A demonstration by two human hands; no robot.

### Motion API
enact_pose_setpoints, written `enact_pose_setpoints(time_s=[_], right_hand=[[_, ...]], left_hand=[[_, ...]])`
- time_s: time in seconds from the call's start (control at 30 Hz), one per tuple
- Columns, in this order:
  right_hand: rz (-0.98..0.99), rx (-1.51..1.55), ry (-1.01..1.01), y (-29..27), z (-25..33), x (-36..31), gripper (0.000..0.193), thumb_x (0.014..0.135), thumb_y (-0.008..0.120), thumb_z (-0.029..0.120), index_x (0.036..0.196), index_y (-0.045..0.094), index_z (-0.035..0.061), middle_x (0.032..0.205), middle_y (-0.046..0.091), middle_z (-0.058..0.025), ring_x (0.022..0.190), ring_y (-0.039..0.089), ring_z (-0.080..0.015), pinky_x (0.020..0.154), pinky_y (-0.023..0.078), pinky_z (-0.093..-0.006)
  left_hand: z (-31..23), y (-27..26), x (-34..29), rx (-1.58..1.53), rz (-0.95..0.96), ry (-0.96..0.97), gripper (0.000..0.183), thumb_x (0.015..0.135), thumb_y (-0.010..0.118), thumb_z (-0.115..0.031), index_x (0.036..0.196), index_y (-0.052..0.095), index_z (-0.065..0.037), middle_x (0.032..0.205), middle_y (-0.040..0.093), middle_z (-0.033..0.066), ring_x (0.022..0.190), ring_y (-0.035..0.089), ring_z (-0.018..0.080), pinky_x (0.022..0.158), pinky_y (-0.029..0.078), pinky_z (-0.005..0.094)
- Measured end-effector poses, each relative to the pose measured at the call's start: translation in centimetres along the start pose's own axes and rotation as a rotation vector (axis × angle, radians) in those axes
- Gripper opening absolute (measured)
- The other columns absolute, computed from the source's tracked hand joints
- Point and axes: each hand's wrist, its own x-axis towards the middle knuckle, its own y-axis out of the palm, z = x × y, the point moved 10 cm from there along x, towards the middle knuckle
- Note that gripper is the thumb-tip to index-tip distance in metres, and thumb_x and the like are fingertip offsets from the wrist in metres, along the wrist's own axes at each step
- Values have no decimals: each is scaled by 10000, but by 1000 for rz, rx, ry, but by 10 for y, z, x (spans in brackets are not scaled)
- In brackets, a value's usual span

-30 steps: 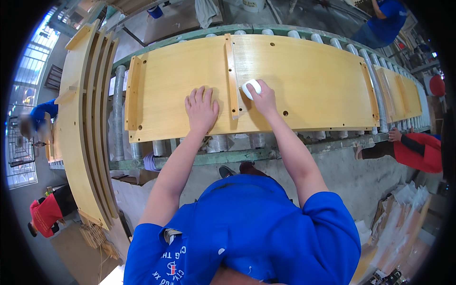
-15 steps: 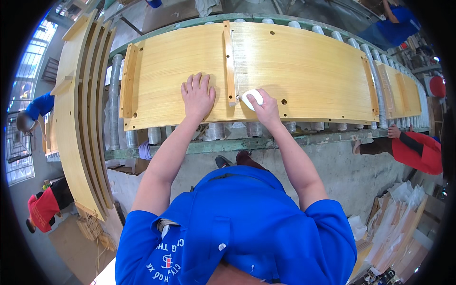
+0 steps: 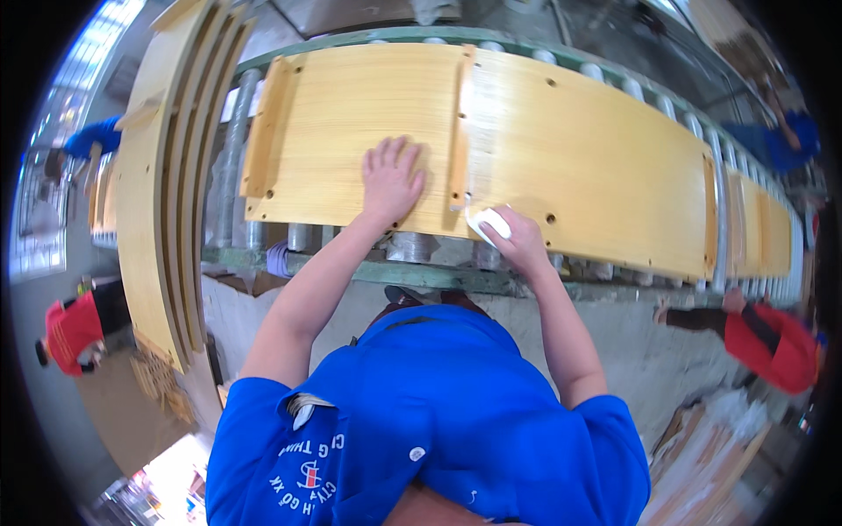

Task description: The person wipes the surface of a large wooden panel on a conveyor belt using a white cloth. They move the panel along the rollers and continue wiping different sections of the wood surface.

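Note:
A pale yellow wooden panel (image 3: 368, 96) lies across the rollers in front of me. A narrow wooden strip (image 3: 461, 123) with holes crosses its middle, and similar strips stand near its two ends. My left hand (image 3: 392, 182) rests flat on the panel, left of the middle strip, fingers spread. My right hand (image 3: 524, 241) is closed around a small white squeeze bottle (image 3: 488, 225), tilted with its thin nozzle beside the near end of the middle strip. A thin whitish line runs along the right side of that strip.
Several similar panels (image 3: 145, 193) stand stacked on edge at my left. The roller conveyor (image 3: 410, 248) continues right, carrying another panel (image 3: 759, 223). People in red (image 3: 772, 346) and blue (image 3: 794, 140) are around the line. Wrapped boards (image 3: 710, 447) lie at the lower right.
My view has shifted and tilted, so the panel appears turned. The bottle in my right hand has drawn slightly toward the panel's near edge. My left hand stays flat on the panel.

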Motion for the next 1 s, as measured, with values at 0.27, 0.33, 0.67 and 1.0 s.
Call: enact_pose_setpoints(time_s=[0.27, 0.33, 0.67, 1.0], right_hand=[[-97, 1513, 186, -7, 20, 17, 597, 849, 585, 188, 1374, 315, 101, 1001, 568, -134, 711, 561, -182, 541, 456, -273], [-117, 1416, 268, 8, 67, 40, 633, 812, 579, 127, 1383, 305, 121, 1038, 558, -160, 712, 556, -198, 535, 453, -276], [420, 1190, 263, 186, 218, 186, 429, 809, 565, 76, 1224, 462, 54, 921, 582, -142, 649, 522, -139, 447, 384, -230], [511, -176, -212, 299, 323, 249, 330, 814, 673, 301, 1030, 635, 55, 791, 660, -94, 706, 635, -194, 693, 493, -310]], left_hand=[[61, -28, -22, -159, 103, 171, 413, 830, 563, -273, 1209, 527, -113, 1307, 457, 109, 1253, 367, 312, 1048, 291, 446], [77, -35, -27, -197, 73, 195, 402, 835, 556, -282, 1200, 532, -115, 1304, 462, 112, 1236, 391, 310, 1044, 297, 439], [83, -27, -28, -350, 310, 209, 250, 839, 506, -295, 929, 642, -105, 1054, 596, 74, 1074, 499, 225, 974, 318, 419], [107, -47, -32, -526, -3, 198, 341, 851, 463, -237, 1104, 597, -51, 1262, 498, 118, 1264, 351, 277, 1057, 227, 457]])
